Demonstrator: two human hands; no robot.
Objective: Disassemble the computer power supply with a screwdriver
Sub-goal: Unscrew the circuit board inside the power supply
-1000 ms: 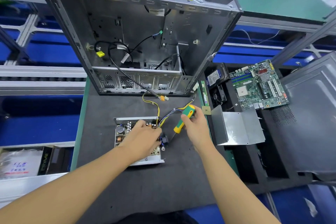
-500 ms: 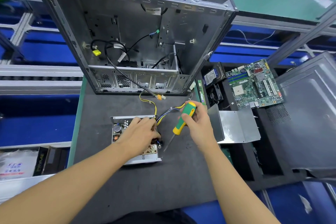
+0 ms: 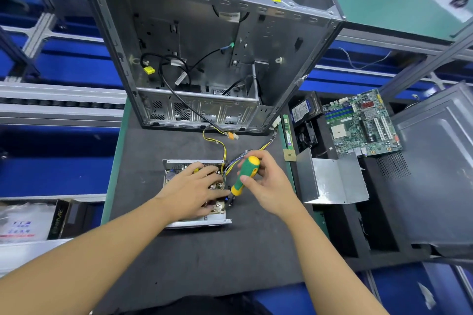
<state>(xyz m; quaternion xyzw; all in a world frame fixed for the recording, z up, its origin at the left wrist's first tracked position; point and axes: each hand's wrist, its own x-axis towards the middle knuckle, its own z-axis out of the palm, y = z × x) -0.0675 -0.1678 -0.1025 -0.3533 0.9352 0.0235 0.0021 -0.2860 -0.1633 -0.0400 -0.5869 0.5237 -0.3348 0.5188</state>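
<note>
Hands [image 3: 190, 193] over grey mat [image 3: 204, 263], blue racks [image 3: 64, 161]

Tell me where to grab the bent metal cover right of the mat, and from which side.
Probably pinch the metal cover by its upright left wall, coming from above: that wall stands free with its top edge exposed, while the flat panel lies low.

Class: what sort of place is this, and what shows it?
Probably a computer dismantling workstation: a gutted computer case, a loose motherboard set aside, and an opened power supply on the mat.
</note>
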